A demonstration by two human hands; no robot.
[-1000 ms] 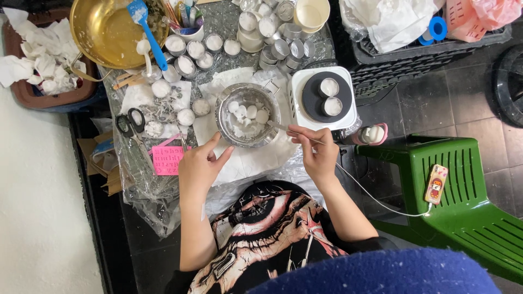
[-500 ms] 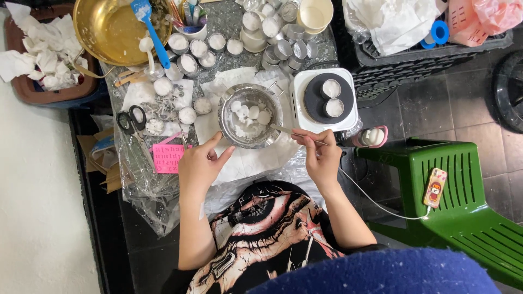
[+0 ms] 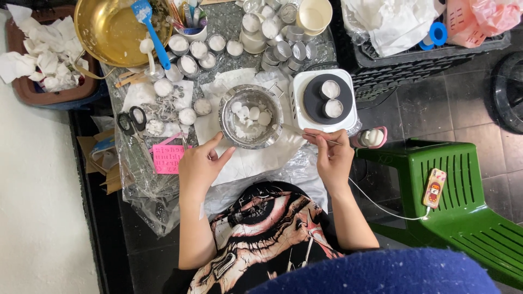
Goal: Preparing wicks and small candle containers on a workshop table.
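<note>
While right hand (image 3: 333, 158) fingers pinch one thin metal tool (image 3: 305, 132), left hand (image 3: 199, 166) fingers spread beside one steel bowl (image 3: 251, 116).

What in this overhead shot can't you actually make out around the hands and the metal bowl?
- Head view: the thin metal tool in the right hand is too small to tell its kind or tip.
- The metal bowl holds white lumps; what lies beneath them is hidden.
- Whether the left hand touches the bowl is unclear.
- The brass pan is cut off by the top edge.

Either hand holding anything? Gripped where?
Right hand pinches thin metal tweezers near their rear end; tips point toward the steel bowl. Left hand holds nothing.
</note>
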